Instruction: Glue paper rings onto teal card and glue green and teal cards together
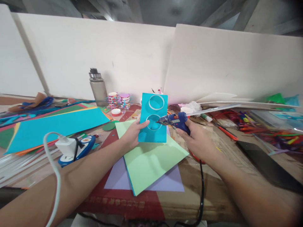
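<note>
Left hand (132, 134) gripped teal card sheet with two white paper rings (153, 117), held upright above pale green paper sheet (151, 159) | right hand (197, 138) closed around blue hot-glue gun (176, 120), nozzle touching lower ring | lilac paper sheet (170, 183) under green, on cluttered tabletop (213, 195) | grey water bottle (98, 88) near back wall.

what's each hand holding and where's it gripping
The left hand holds a blue card with two ring shapes upright by its lower left edge. The right hand grips a blue glue gun by its handle.
</note>
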`<state>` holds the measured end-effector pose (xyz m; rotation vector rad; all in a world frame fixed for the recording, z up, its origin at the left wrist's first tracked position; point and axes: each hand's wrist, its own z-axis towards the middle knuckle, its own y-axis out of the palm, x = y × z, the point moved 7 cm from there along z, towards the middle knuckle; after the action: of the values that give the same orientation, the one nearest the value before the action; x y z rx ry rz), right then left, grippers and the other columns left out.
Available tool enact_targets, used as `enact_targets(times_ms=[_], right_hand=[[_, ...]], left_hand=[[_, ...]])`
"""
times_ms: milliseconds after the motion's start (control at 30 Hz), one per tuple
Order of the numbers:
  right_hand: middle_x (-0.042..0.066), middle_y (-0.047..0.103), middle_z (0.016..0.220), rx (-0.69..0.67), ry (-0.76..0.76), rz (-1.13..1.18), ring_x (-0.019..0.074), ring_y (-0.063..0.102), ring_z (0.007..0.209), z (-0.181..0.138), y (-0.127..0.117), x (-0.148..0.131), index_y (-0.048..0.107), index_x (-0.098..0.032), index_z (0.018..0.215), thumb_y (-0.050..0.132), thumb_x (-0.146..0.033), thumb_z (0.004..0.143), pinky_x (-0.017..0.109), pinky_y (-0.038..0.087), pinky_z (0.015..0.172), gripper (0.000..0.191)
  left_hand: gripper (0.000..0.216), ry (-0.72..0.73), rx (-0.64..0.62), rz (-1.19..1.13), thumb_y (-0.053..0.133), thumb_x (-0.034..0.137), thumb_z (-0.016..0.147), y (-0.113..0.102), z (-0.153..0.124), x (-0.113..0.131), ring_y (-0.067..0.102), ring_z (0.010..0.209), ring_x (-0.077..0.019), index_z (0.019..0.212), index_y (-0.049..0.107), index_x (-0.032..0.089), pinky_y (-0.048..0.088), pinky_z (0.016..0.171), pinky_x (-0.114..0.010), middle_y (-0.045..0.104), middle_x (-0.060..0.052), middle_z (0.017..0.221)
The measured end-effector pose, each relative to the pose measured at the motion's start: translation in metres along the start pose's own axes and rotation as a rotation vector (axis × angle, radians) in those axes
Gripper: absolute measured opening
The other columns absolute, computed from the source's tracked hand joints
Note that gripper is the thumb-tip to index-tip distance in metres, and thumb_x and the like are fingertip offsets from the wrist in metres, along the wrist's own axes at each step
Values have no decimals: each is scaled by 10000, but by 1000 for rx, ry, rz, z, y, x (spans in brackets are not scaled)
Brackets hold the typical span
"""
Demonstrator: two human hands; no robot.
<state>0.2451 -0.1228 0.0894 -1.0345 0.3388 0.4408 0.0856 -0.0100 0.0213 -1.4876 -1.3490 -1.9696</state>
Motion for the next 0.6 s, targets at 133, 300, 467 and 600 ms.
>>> enact_targets(times_ms=[133,300,467,600], right_hand=[[82,677,988,-3,-4,-12,253,616,858,0,0,1,560,-214,1082,460,-360,870,337,443,700,276],[88,674,972,-19,0,-16,257,607,863,1,3,2,567,-223,1052,455,-385,879,349,436,718,262],[100,666,1018,-15,2,15,251,605,890,1,4,0,549,-182,1126,456,-340,882,338,429,729,305],[105,673,979,-21,18,-1,251,608,847,1,6,1,552,-169,1109,461,-346,878,335,425,700,305]], left_hand=[[393,36,-29,-2,696,222,757,-1,2,0,695,853,-257,1130,595,150,578,770,-425,700,-113,1053],[428,30,-57,23,690,232,767,3,1,0,691,865,-266,1171,572,155,575,776,-435,700,-124,1047],[478,21,-63,32,704,232,756,3,0,-1,689,877,-276,1203,549,168,572,785,-452,696,-130,1059],[477,24,-65,2,706,223,755,1,0,-1,698,838,-265,1204,556,167,581,764,-436,708,-113,1029]])
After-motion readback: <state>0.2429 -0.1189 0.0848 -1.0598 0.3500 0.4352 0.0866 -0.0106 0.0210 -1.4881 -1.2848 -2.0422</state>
